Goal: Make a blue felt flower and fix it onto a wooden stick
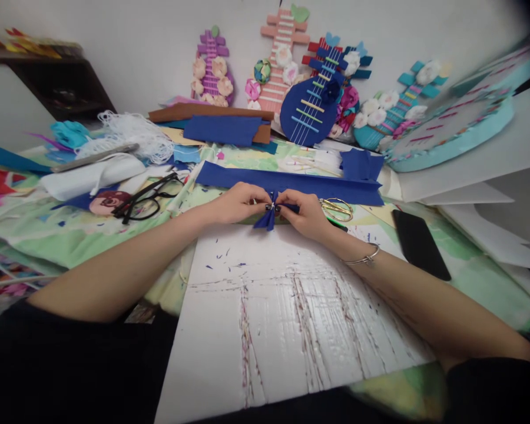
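My left hand (237, 202) and my right hand (307, 213) meet at the far edge of a white scored cutting board (291, 318). Both pinch a small folded piece of blue felt (266, 218), gathered at its middle where something small and shiny sits. The fingers of both hands are closed on it. A long blue felt strip (291, 180) lies just beyond the hands. Gold scissors (338, 208) rest right of my right hand, which wears a thin silver bracelet (363, 257).
Black glasses (148, 198) lie to the left, a black phone (419, 243) to the right. Felt guitar-shaped crafts (311, 103) lean on the back wall. White string (135, 134), felt scraps and a round turquoise craft (457, 121) crowd the table.
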Tool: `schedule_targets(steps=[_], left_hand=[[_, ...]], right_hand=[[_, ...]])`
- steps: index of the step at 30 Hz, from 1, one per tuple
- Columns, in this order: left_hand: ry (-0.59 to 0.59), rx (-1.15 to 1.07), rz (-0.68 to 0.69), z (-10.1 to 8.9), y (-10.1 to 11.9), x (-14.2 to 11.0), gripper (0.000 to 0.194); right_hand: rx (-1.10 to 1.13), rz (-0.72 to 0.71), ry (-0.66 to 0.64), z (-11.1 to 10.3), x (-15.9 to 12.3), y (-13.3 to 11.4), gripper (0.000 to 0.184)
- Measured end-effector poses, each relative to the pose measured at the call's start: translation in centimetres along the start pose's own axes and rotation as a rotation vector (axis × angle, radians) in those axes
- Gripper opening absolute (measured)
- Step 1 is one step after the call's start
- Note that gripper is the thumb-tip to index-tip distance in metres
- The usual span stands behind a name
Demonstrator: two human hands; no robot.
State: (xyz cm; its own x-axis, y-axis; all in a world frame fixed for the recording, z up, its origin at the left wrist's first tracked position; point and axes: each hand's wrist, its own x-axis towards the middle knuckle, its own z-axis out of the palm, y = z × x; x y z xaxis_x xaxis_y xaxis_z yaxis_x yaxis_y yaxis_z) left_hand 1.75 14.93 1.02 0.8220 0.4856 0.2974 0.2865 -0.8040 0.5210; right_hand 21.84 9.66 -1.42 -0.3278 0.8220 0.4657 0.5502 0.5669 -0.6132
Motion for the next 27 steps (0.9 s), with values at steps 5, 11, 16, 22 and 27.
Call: schedule_targets(steps=[5,11,16,22,27], left_hand=[[0.011,-0.018,0.000,0.09,0.00,-0.05,0.024],[-0.012,-0.044,0.003,-0.03,0.01,-0.06,0.026],[-0.023,-0.073,-0.005,0.02,-0.18,-0.09,0.024],[-0.062,-0.121,-0.023,-0.09,-0.36,-0.01,0.024],[-0.065,-0.126,-0.023,-0.07,-0.53,0.09,0.024]], right_hand=[[-0.008,-0.008,0.004,-0.07,-0.04,-0.05,0.006],[0.018,0.004,0.014,-0.03,0.03,-0.08,0.005],[0.028,0.003,0.010,-0.05,0.02,0.01,0.004],[0.071,0.011,0.002,-0.10,-0.02,0.00,0.003],[0.078,0.024,-0.004,-0.10,-0.02,0.06,0.001]])
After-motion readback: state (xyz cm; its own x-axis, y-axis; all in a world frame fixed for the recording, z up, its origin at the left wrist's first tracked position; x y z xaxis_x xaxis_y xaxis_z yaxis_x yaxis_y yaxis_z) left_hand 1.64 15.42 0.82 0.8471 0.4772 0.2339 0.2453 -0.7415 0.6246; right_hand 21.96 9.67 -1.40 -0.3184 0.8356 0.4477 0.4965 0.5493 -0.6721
